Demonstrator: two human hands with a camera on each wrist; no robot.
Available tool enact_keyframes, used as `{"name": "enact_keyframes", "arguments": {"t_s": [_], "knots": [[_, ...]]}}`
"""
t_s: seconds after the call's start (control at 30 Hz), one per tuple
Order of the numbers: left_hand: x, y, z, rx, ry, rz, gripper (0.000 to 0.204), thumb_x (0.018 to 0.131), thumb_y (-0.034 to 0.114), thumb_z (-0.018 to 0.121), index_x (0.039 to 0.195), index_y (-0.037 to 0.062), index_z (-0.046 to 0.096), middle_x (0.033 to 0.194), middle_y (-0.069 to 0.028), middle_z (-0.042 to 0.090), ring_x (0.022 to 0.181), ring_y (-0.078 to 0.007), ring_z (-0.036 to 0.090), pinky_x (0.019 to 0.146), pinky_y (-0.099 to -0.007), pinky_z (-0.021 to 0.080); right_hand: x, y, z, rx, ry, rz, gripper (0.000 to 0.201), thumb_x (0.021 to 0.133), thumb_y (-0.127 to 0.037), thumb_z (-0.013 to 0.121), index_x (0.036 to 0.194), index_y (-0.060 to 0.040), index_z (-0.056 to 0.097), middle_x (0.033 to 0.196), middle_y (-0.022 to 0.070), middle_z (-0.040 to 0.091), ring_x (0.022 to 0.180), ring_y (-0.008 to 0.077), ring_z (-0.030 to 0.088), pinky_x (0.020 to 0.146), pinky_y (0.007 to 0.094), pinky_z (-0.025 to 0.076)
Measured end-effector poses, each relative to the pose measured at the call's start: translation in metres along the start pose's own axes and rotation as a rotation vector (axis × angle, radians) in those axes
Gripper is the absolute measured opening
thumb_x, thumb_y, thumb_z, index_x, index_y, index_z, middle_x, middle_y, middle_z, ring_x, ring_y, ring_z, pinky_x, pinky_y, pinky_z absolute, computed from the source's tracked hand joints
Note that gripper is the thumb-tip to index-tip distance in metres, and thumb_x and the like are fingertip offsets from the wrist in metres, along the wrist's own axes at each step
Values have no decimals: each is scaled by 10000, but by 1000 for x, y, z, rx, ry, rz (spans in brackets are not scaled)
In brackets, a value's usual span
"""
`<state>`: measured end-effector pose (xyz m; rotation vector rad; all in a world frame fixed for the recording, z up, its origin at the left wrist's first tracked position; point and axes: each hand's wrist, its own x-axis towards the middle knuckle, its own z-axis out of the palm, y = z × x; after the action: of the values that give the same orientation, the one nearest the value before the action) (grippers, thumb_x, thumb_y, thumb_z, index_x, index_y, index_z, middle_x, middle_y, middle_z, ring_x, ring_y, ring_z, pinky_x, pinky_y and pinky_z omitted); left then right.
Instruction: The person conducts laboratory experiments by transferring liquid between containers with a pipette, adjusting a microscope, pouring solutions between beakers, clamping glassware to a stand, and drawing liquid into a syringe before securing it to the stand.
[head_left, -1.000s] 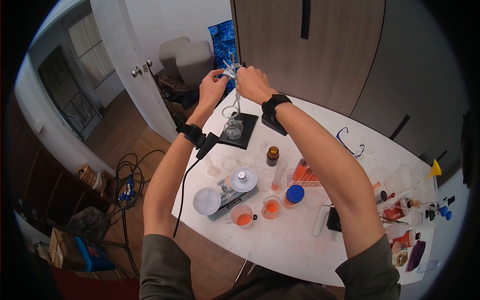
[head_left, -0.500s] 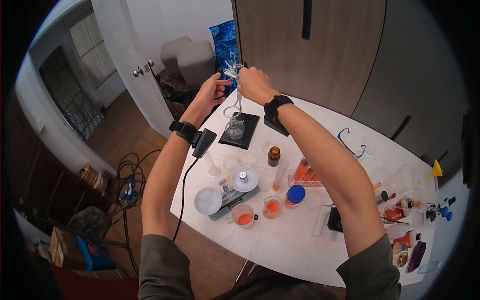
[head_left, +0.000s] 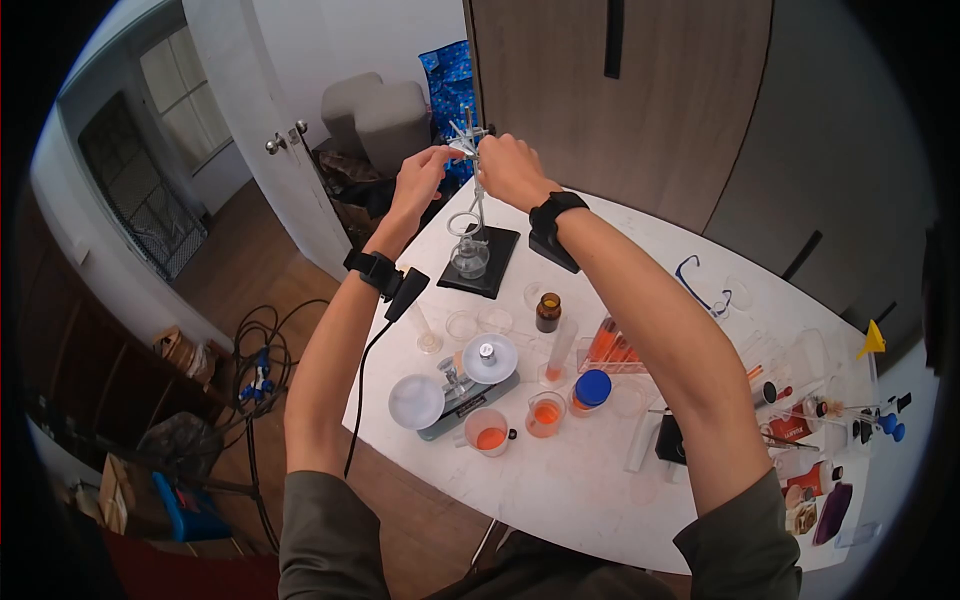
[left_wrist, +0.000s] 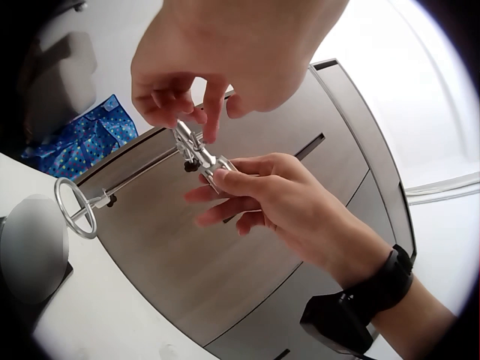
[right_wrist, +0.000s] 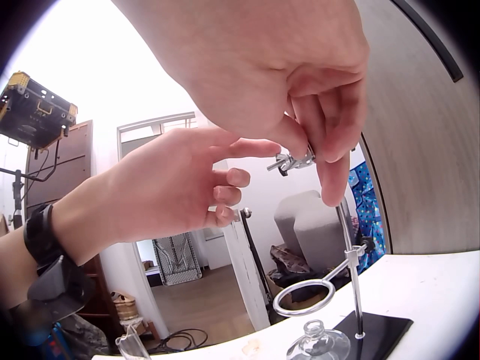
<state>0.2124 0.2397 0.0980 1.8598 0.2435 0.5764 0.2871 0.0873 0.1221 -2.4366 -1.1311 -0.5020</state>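
Observation:
At the back of the table stands a retort stand with a black base (head_left: 500, 262) and an upright metal rod (right_wrist: 355, 289). Near its top is a silver metal clamp (left_wrist: 206, 159). My right hand (head_left: 512, 168) holds the clamp between thumb and fingers, as the left wrist view shows. From the left, my left hand (head_left: 418, 182) reaches in, its index finger stretched to the clamp's end and the other fingers loosely bent. Lower on the rod sits a metal ring (right_wrist: 304, 313). Beneath it, on the base, is a round, short-necked clear glass vessel (head_left: 469, 260).
Nearer on the table are a two-pan balance (head_left: 468, 398), beakers of orange liquid (head_left: 545, 414), a brown bottle (head_left: 548, 312) and a blue-lidded jar (head_left: 591, 389). Blue-framed glasses (head_left: 690, 275) lie at the right. A cabinet (head_left: 620, 110) rises behind the table.
My left hand drew its fingers back from the clamp to the left, then brought its index finger to the clamp again. The right hand has stayed at the clamp.

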Motion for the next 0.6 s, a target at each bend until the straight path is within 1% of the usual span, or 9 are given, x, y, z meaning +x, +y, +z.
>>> {"name": "enact_keyframes", "arguments": {"t_s": [0.07, 0.2, 0.27, 0.3, 0.37, 0.4, 0.47, 0.5, 0.6], "knots": [[8, -3, -10, 138, -86, -18, 424, 1016, 391, 494, 1082, 79, 774, 809, -18, 592, 750, -132, 548, 686, -289, 470, -2, 1, 0, 17, 11, -1, 233, 800, -141, 794, 972, 3, 728, 1013, 237, 723, 978, 411, 712, 840, 487, 579], [3, -2, -7, 177, -81, 14, 442, 1004, 422, 521, 1045, 66, 780, 791, -30, 608, 736, -134, 567, 669, -293, 471, 0, -1, 2, 13, 46, 2, 226, 801, -138, 790, 963, 5, 724, 1000, 240, 725, 975, 413, 712, 838, 487, 579], [9, -11, -5, 153, 71, -16, 361, 960, 372, 617, 1041, 61, 779, 790, -46, 648, 744, -150, 611, 674, -322, 492, 0, 0, 1, 16, 29, -3, 227, 791, -132, 791, 953, 9, 719, 992, 248, 725, 965, 420, 713, 836, 487, 581], [14, -19, -2, 151, 71, -16, 361, 960, 372, 617, 1041, 61, 779, 790, -46, 648, 744, -150, 611, 674, -322, 492, -1, 0, 0, 14, 28, -3, 227, 791, -132, 791, 953, 9, 719, 992, 248, 725, 965, 420, 713, 836, 487, 581], [21, -30, 1, 212, 220, 153, 281, 900, 289, 700, 1033, 55, 776, 831, -82, 706, 795, -183, 670, 726, -357, 528, 0, 0, -1, 35, -1, -2, 203, 798, -122, 762, 950, 7, 721, 994, 257, 725, 961, 430, 712, 841, 497, 578], [25, -35, 0, 212, 222, 155, 281, 900, 289, 700, 1033, 55, 776, 831, -82, 706, 795, -183, 670, 726, -357, 528, 0, -1, -2, 34, 1, -3, 203, 798, -122, 762, 950, 7, 721, 994, 257, 725, 961, 430, 712, 841, 497, 578], [25, -31, 1, 299, 121, 274, 255, 862, 238, 734, 1021, 41, 768, 890, -114, 739, 838, -238, 703, 795, -365, 548, 3, 2, 1, 38, -18, 29, 188, 816, -121, 721, 956, 5, 727, 991, 261, 725, 965, 437, 709, 853, 505, 574], [25, -29, 1, 299, 121, 275, 255, 862, 238, 734, 1021, 41, 768, 890, -114, 739, 838, -238, 703, 795, -365, 548, 4, 3, 2, 39, -17, 29, 188, 816, -121, 721, 956, 5, 727, 991, 261, 725, 965, 437, 709, 853, 505, 574], [29, -29, 1, 460, 131, 408, 284, 900, 248, 724, 1076, 28, 753, 948, -109, 765, 834, -167, 713, 767, -309, 557, 6, 8, 3, 54, -42, 43, 206, 832, -131, 697, 973, 15, 727, 1003, 262, 725, 974, 439, 706, 861, 512, 570]]}}
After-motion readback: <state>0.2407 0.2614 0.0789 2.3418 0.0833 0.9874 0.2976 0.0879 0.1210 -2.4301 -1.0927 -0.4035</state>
